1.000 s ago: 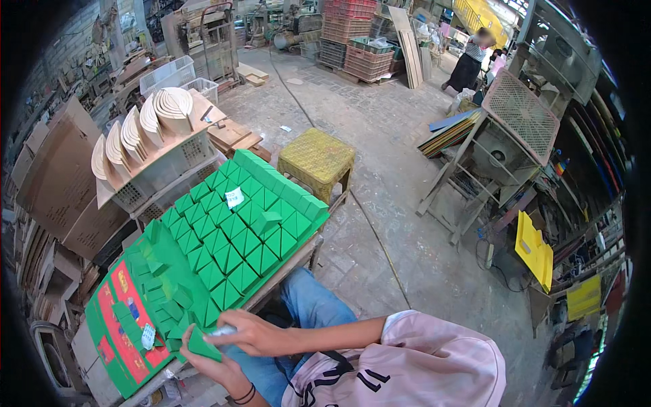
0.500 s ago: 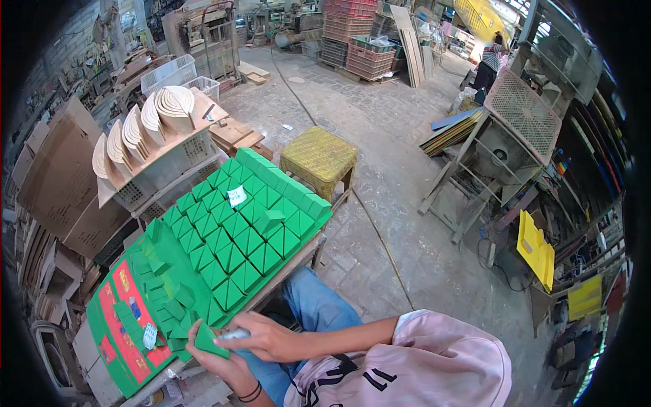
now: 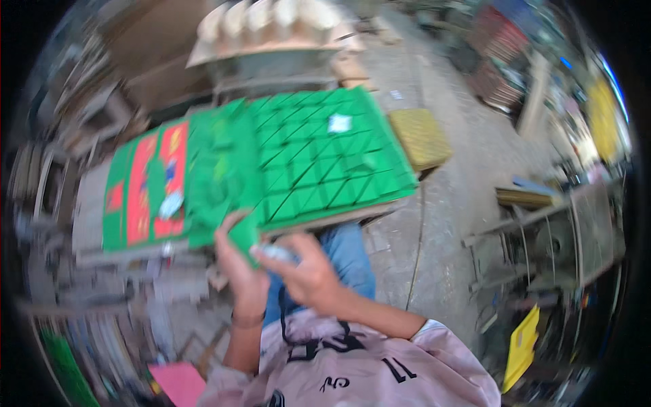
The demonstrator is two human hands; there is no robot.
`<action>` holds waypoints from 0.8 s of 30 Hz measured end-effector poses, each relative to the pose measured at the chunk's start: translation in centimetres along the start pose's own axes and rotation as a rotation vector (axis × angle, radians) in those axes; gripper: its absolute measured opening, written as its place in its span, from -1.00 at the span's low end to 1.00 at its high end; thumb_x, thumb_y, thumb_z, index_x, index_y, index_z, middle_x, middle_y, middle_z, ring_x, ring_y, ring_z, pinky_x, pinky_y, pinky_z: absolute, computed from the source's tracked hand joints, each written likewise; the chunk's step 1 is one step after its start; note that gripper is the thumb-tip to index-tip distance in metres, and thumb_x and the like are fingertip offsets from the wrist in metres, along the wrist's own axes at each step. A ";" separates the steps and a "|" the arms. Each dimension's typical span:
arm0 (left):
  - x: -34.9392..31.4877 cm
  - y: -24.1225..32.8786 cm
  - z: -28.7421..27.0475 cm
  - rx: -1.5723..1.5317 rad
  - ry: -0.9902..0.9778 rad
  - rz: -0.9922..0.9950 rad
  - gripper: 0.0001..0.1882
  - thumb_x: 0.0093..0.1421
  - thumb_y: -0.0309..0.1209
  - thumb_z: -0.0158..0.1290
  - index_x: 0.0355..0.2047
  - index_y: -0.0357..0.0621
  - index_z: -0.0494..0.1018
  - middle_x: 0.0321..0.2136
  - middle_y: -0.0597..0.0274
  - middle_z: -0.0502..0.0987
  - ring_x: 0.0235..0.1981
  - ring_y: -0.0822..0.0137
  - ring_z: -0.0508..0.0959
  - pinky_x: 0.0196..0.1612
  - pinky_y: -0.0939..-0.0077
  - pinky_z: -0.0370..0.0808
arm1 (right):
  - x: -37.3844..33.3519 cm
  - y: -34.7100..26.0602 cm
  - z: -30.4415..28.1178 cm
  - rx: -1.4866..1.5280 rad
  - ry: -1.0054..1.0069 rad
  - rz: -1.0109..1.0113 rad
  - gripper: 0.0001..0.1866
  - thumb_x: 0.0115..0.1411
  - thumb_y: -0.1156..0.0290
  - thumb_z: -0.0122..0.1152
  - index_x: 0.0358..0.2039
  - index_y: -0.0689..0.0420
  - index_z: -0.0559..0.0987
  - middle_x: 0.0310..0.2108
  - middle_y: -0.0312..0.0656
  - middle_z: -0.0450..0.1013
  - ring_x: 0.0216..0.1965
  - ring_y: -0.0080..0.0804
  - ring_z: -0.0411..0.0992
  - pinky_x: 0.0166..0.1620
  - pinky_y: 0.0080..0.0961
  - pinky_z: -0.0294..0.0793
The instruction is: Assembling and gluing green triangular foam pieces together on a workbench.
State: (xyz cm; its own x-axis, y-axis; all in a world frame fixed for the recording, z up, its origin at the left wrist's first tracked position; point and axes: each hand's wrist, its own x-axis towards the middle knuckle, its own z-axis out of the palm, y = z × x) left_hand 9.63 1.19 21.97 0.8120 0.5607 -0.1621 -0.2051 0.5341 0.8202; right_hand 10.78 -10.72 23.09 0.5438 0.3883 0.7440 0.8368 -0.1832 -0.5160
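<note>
My left hand is closed around a small green block, held up at the table's near edge. Beside it, my right hand pinches a small pale grey object against or very close to the block; blur hides its kind. Just beyond my hands, rows of green triangular blocks cover the right part of the table. To their left lie loose, jumbled green pieces. Farther left is a green and red sheet, with a white slip on it. Another white slip rests on the rows.
A yellow stool stands off the table's right end. Behind the table, stacked curved wooden pieces sit above a pale crate. A metal-framed stand is at the right. A yellow panel lies at the lower right.
The view has swung round, so the table now lies nearly level across it, and the picture is blurred. Both hands still hold the same things, close together.
</note>
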 end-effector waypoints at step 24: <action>-0.6 1.0 2.4 -0.045 0.094 -0.049 -0.60 0.32 -0.20 -0.42 -0.33 -0.21 0.35 -0.61 0.30 0.28 -0.60 0.44 0.25 -0.53 0.53 0.22 | 1.2 0.5 -0.8 0.020 -0.055 -0.027 -0.45 -0.09 0.70 0.07 -0.02 0.05 0.53 -0.41 -0.03 0.32 -0.36 -0.14 0.34 -0.27 -0.29 0.34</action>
State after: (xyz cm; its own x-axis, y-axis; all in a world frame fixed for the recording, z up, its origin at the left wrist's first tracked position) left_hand 10.24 -0.15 24.16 0.7676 0.5886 -0.2538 -0.1923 0.5892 0.7847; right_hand 11.91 -11.07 24.08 0.5164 0.4423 0.7333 0.8492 -0.1542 -0.5050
